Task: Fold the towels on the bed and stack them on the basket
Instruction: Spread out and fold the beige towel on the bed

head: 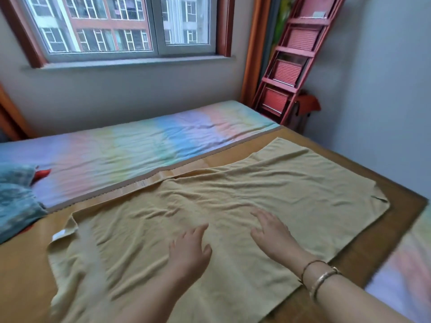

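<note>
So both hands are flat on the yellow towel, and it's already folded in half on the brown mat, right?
Not quite. The head view shows the yellow towel spread out in a single layer, wrinkled and not folded yet. The rest holds: the left hand and right hand lie flat on it, on the brown mat.

A yellow towel (233, 206) lies spread flat and wrinkled across the bed's brown mat (23, 276), near-left corner flipped over.
</note>
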